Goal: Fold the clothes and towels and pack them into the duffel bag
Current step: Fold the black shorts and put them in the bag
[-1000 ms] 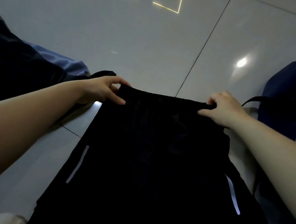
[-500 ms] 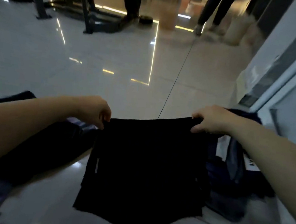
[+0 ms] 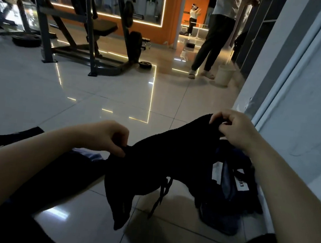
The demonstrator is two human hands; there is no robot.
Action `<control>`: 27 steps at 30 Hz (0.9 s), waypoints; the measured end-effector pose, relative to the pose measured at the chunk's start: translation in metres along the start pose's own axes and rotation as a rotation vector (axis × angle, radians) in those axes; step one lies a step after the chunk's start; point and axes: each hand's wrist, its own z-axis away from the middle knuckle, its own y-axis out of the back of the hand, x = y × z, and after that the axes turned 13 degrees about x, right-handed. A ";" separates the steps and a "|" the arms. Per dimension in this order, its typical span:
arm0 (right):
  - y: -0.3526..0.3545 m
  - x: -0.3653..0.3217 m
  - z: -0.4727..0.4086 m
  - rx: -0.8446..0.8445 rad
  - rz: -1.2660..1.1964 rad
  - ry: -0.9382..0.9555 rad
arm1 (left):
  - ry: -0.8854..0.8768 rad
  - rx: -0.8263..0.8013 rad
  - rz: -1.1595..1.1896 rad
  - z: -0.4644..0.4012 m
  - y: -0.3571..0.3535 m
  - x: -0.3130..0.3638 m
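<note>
Black shorts [image 3: 157, 160] now bunched and tilted — right hand [image 3: 232, 129] raised higher.

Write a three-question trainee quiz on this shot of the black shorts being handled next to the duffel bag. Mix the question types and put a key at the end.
1. True or false: both the left hand and the right hand grip the black shorts.
2. Where is the duffel bag? A) on the weight bench B) on the floor beside the wall, beneath the right forearm C) on the person's lap
3. Fill in: a drawstring hangs from the shorts towards the tiled ____.

Key: 1 true. 2 B. 3 floor.
</note>
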 end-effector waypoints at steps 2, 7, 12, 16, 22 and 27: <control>0.008 -0.004 0.005 0.019 0.032 0.021 | -0.020 0.083 -0.022 -0.002 0.001 0.004; 0.017 -0.004 0.005 -0.100 0.239 0.078 | -0.070 0.383 -0.069 0.000 0.015 -0.008; 0.020 -0.013 0.002 -0.099 0.159 0.213 | -0.141 0.641 -0.080 -0.001 0.039 -0.013; -0.001 0.008 -0.001 -0.299 0.289 0.160 | -0.248 0.589 -0.241 0.004 0.031 -0.020; -0.015 0.012 -0.014 -0.156 0.224 0.238 | -0.275 0.684 -0.245 0.007 0.041 -0.022; -0.013 0.011 -0.027 -0.156 0.217 0.258 | -0.206 0.545 -0.178 0.010 0.034 -0.027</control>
